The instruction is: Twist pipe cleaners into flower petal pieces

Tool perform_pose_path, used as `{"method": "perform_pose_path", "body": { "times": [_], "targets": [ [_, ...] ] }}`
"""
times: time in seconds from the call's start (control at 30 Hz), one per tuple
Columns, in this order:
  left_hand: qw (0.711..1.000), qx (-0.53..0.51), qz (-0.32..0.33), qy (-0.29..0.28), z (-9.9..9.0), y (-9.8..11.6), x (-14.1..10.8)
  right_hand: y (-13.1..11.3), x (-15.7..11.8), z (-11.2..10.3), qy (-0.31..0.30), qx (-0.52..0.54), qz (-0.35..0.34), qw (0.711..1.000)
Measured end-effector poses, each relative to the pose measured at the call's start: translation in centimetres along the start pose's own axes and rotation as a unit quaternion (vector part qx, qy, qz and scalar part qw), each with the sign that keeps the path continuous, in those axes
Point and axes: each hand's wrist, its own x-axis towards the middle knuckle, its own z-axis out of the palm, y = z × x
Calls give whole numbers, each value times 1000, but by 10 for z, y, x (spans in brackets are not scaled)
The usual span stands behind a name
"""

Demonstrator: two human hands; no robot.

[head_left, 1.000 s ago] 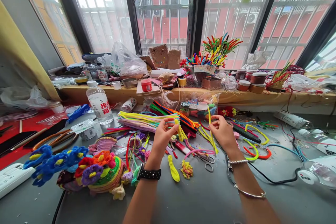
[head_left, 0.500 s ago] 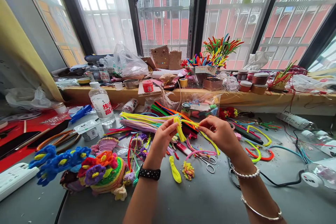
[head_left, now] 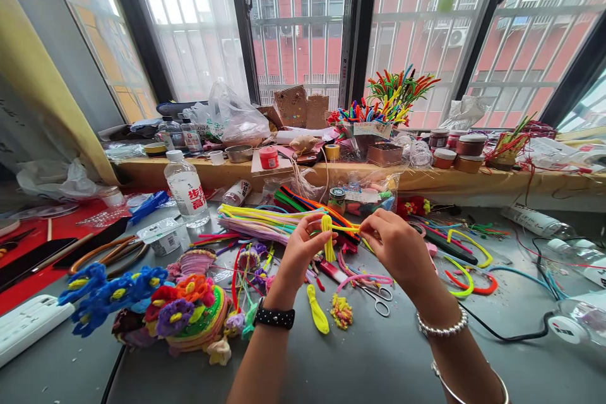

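Left hand (head_left: pixel 303 246) pinches a looped fuzzy yellow bundle (head_left: pixel 327 227); right hand (head_left: pixel 400 249), pinching a fuzzy yellow strand (head_left: pixel 346 228), has levelled it between them.

One upright bottle (head_left: pixel 188 192) is standing on the worktop (head_left: pixel 360 353). To its right, one left hand (head_left: pixel 303 246) is gripping one folded yellow bundle (head_left: pixel 326 225), and one right hand (head_left: pixel 395 243) is pinching one yellow strand (head_left: pixel 346 228). Nearer than the bottle and to its right, one looped yellow bundle (head_left: pixel 318 314), one crumbly cluster (head_left: pixel 341 311) and one pair of silver scissors (head_left: pixel 381 300) are lying. One lidded cup (head_left: pixel 165 241) is sitting before it; two clear bottles (head_left: pixel 191 137) are standing behind it.
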Motion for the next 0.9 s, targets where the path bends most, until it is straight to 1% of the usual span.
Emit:
{"method": "perform_pose_path", "body": {
  "times": [0.2,0.33,0.43,0.53,0.63,0.7,0.77,0.83,0.87,0.9],
  "targets": [
    [996,63,66,22,0,-10,5,-6,0,7,-3,-59,5,998],
    [991,93,92,7,2,-13,4,-9,0,13,4,-59,11,998],
    [988,116,101,-23,5,-13,2,-11,-1,19,21,-46,23,998],
    [983,134,117,-51,7,-14,1,-11,-1,24,38,-2,39,998],
    [979,145,133,-54,8,-13,0,-8,1,26,21,113,79,990],
    [978,147,134,-53,8,-12,-1,-4,1,25,-16,218,113,969],
    [980,141,126,-56,9,-11,-2,1,2,24,-65,334,131,931],
    [984,127,113,-57,10,-10,-2,6,2,25,-112,433,125,886],
    [985,121,107,-57,10,-9,-2,7,2,26,-131,463,118,868],
    [986,116,100,-58,9,-9,-2,9,2,26,-144,479,113,859]
  ]
}}
